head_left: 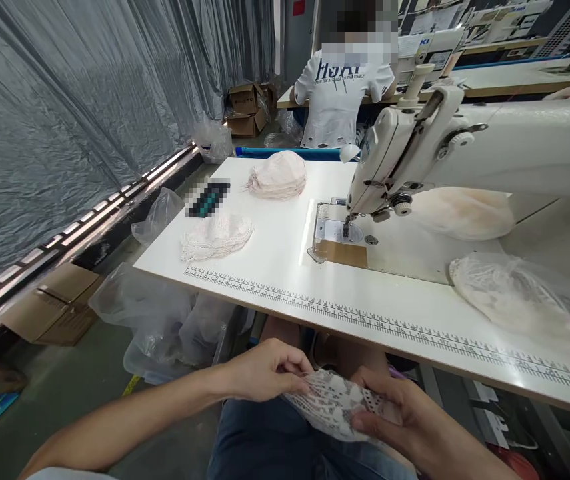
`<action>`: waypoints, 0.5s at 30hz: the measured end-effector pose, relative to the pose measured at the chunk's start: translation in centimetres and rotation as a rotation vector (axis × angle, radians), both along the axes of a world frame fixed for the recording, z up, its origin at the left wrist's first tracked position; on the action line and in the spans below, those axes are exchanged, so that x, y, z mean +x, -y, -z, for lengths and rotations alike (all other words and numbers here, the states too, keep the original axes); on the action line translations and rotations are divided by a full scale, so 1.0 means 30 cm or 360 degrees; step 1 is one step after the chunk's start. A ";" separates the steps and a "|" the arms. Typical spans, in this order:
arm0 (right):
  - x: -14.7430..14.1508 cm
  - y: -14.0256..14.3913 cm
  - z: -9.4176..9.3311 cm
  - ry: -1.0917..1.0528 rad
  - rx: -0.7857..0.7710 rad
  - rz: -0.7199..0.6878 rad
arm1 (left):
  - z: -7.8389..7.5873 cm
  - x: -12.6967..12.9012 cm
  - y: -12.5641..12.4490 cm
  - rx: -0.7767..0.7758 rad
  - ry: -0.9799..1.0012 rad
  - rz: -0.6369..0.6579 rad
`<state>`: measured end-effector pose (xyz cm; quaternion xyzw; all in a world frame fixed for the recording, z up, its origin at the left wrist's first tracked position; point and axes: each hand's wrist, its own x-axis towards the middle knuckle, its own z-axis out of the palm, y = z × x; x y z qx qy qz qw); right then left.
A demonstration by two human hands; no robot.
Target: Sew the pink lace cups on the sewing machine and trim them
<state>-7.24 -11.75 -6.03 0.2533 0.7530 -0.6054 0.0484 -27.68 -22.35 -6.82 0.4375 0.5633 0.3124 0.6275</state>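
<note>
Both hands grip one lace piece (332, 403), white, openwork and limp, held low over the lap in blue denim (265, 443), below the near table edge. The left hand (265, 370) has its fingers (292, 367) curled shut, pinching the lace's left edge between thumb and fingertips; the right hand (405, 417) is closed on the right edge, fingers (372, 421) folded beneath the cloth and thumb lying on top. Just above the fingers runs the table (275, 257), smooth glossy white, with a printed ruler (365, 319) along its near edge; its small numbers show, 11 to 13 being about readable. Further beyond the left fingers lies a flat lace heap (216, 238), and past that a rounded stack of pale pink cups (279, 175). Beyond the right fingers stands a cream sewing machine (465, 150) with its needle over a metal plate (337, 232); a blue mark on its top is too small to read. To the right of it are a crinkled clear bag of lace (509, 293) and another pale pink bundle (465, 212). Farthest off a person (339, 93) sits with their back turned, the white shirt printed with large dark letters that I cannot make out for certain. Left of the hands, clear plastic bags (155, 320) and a cardboard box (55, 303) lie on the floor by a grey plastic sheet (65, 100).
</note>
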 end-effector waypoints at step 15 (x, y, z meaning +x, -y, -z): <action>-0.014 -0.025 -0.024 0.0131 0.0285 -0.0136 | 0.026 0.010 -0.019 -0.0106 0.0541 -0.0233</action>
